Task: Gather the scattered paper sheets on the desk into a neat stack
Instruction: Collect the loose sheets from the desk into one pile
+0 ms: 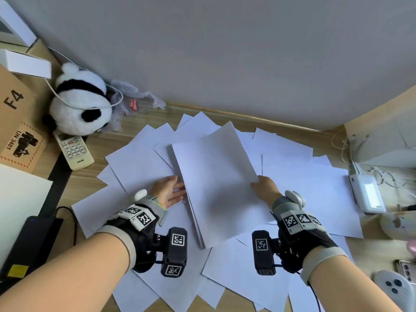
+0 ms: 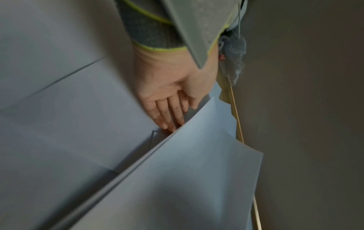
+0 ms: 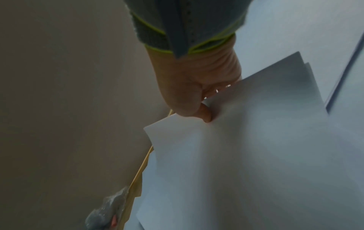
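From the head view, I have a partial stack (image 1: 216,188) in the middle of the table (image 1: 99,143), lying on the loose sheets (image 1: 139,163) that fan out on every side. My right hand (image 1: 264,189) pinches the stack's right edge between thumb and fingers, so that side is lifted and the pile tilts toward my left. My left hand (image 1: 167,190) lies flat, fingers straight, released, fingertips against the stack's left edge; I judge it serves as a stop to square the pile against. Room is tight at the sides: a remote (image 1: 74,150) and a plush panda (image 1: 80,102) sit just beyond the left sheets, a white charger box (image 1: 365,192) touches the right ones, and the wall closes the far side. The near edge gives the freest room for sliding paper in.

In the left wrist view, my left hand (image 2: 169,96) rests on a loose sheet (image 2: 69,116), straight fingers (image 2: 163,118) reaching just under the raised edge of the stack (image 2: 197,179). Several layered edges show there, not yet flush.

In the right wrist view, my right hand (image 3: 195,87) is a clenched grip on the stack (image 3: 246,147), thumb pressed on top near a corner. Two offset corners show behind, so the pile needs aligning.
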Demonstrator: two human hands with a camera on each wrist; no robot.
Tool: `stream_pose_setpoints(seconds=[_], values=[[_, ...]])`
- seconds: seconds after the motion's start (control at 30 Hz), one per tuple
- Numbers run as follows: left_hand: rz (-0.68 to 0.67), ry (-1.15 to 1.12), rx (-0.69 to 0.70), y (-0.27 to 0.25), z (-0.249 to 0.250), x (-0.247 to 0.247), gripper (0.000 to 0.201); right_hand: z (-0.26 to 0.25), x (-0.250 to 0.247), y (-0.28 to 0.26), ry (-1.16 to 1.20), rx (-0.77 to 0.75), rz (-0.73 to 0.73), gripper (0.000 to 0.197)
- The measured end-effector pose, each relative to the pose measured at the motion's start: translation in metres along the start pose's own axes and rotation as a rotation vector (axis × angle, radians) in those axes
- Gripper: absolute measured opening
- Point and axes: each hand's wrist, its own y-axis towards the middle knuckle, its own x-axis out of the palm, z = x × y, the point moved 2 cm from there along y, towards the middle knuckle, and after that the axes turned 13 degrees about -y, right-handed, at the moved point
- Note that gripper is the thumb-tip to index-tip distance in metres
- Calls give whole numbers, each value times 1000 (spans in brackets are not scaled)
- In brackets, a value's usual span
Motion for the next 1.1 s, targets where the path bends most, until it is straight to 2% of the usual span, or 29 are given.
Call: stream_pose_setpoints(seconds=[0.13,0.3,0.4,0.53,0.63,0.7,0.8,0.9,0.97,1.1], values=[[32,-61,-7,7,5,13,38,8,-2,-1,-4,13,46,26],[136,-54,29,29,12,19,24,13,-6,-1,9,25,67,30],[131,-23,17,25,13,28,15,13,-5,-1,14,37,85,30],[99,-30,-13,20,16,37,29,14,-3,0,32,46,93,30],[68,39,-18,22,18,43,26,14,-3,0,49,48,100,29],[36,53,26,23,20,47,16,15,-3,0,52,48,108,28],[-12,15,95,17,20,54,15,14,-3,-1,53,50,112,28],[40,33,175,16,23,56,9,15,-4,-2,73,46,105,27],[84,54,207,16,26,54,15,16,-5,-3,91,36,96,25],[57,81,220,14,31,50,24,20,-5,-6,132,31,72,25]])
